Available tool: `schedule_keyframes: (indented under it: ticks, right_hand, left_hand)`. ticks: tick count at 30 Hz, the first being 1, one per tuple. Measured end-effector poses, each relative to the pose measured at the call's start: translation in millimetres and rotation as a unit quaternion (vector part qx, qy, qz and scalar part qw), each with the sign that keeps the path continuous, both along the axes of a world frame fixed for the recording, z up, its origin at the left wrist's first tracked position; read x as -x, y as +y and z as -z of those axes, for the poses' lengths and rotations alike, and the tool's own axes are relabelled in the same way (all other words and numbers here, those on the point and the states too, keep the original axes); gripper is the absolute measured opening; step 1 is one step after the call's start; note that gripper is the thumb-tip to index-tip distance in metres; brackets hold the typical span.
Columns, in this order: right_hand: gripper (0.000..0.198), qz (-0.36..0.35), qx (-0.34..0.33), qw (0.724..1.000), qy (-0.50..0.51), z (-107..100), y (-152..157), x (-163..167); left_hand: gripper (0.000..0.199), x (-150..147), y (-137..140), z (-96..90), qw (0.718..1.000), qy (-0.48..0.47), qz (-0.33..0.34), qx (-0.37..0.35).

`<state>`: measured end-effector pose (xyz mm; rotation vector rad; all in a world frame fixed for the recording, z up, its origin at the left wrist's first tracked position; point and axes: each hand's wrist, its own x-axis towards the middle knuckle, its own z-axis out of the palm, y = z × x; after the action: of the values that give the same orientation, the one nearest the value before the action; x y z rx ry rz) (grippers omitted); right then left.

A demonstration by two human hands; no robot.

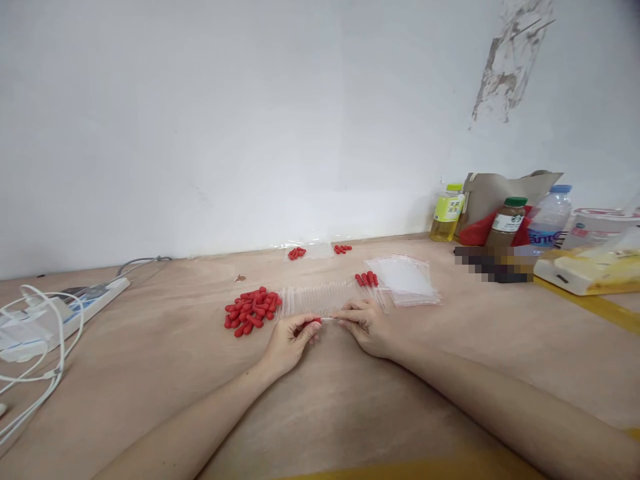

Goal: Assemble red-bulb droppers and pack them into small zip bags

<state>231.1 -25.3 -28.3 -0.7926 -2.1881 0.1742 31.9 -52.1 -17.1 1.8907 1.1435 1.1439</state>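
Observation:
My left hand (290, 343) is closed on a red rubber dropper bulb (317, 321), mostly hidden by the fingers. Between fingers and thumb, my right hand (366, 328) pinches a thin clear dropper tube (329, 319). Tube and bulb are in line and appear to meet at the bulb's mouth. Left of my hands lies a pile of red bulbs (253, 310). A row of clear tubes (315, 298) lies just beyond my fingers. Several droppers with red bulbs (367, 279) lie beyond my right hand, beside a stack of clear zip bags (404, 279).
Near the wall lie bags holding red-bulbed droppers (297, 253). At the right stand a yellow drink bottle (447, 217), a brown bottle (506, 225), a clear bottle (550, 217) and a tissue pack (595, 267). A power strip (100, 308) with white cables (61, 340) lies left.

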Motion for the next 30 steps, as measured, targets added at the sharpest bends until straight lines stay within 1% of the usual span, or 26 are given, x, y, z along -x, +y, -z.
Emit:
schedule_keyframes:
  ticks: [4, 6, 9, 13, 20, 26, 28, 30]
  right_hand:
    - [0.026, -0.003, -0.026, 0.998, -0.065, -4, -2, -6]
    - [0.025, 0.009, -0.037, 0.995, -0.088, -7, -5, -8]
    - [0.024, 0.022, -0.049, 0.993, -0.105, -10, -12, -8]
    - [0.023, 0.03, -0.043, 0.993, -0.107, -12, -17, -5]
    - [0.02, 0.004, 0.014, 0.994, -0.107, -17, -20, 0]
    - [0.022, -0.012, 0.036, 0.991, -0.126, -19, -22, 1]
    - [0.023, -0.011, 0.042, 0.99, -0.137, -23, -24, 2]
    - [0.023, -0.001, 0.028, 0.987, -0.156, -30, -26, 3]
  left_hand:
    - [0.021, 2, -3, -0.9, 0.992, 0.099, 0.007, -0.08]
    - [0.02, 1, -6, -2.7, 0.984, 0.132, 0.006, -0.116]
    - [0.019, -1, -9, -5.4, 0.976, 0.162, 0.008, -0.146]
    - [0.018, -2, -12, -7.9, 0.969, 0.18, 0.013, -0.169]
    - [0.016, 0, -10, -7.4, 0.963, 0.181, 0.045, -0.194]
    - [0.017, 5, -7, -9.2, 0.955, 0.203, 0.086, -0.198]
    - [0.016, 6, -5, -9.6, 0.957, 0.198, 0.08, -0.195]
    - [0.016, 7, -3, -8.9, 0.96, 0.188, 0.06, -0.198]
